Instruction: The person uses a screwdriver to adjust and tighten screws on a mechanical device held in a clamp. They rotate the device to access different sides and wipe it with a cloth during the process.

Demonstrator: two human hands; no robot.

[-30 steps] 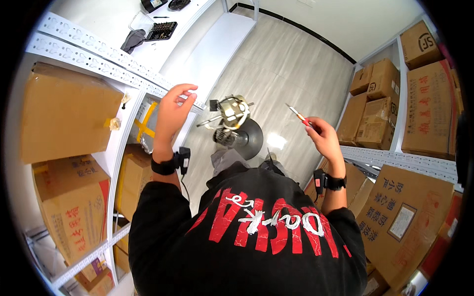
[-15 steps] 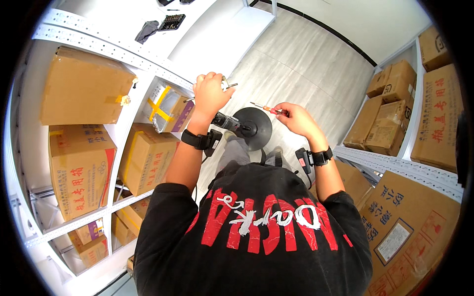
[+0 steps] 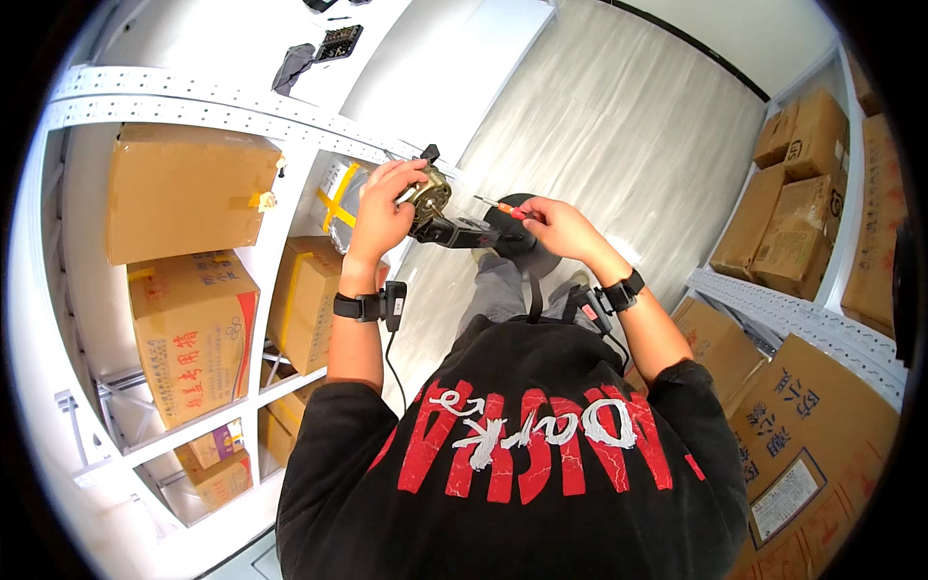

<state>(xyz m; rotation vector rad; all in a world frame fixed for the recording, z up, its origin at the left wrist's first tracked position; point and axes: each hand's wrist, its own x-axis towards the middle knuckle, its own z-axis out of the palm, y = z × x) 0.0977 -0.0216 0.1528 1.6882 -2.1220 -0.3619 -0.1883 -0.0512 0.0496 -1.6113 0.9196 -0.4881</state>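
My left hand point(image 3: 381, 218) is closed around the edge of a round, brass-coloured motor point(image 3: 430, 199) that looks like a stand fan's, with a thin shaft jutting from it. A black neck point(image 3: 460, 232) runs from the motor toward a round black base point(image 3: 535, 261) on the floor. To the right, my right hand point(image 3: 563, 230) pinches a small screwdriver point(image 3: 505, 208) with a red and orange handle. Its bare metal tip points left toward the motor, apart from it. My left fingertips are partly hidden behind the motor's rim.
A white metal shelf point(image 3: 222, 104) with several cardboard boxes point(image 3: 193, 193) stands at the left. More boxes point(image 3: 793, 227) fill shelving at the right. On the white surface at the upper left lie a black bit case point(image 3: 339, 43) and a grey cloth point(image 3: 293, 68).
The motor has tilted or turned and shows more of its face, with the black neck now in sight. My left hand has shifted slightly left and down; the screwdriver has come closer to the motor.
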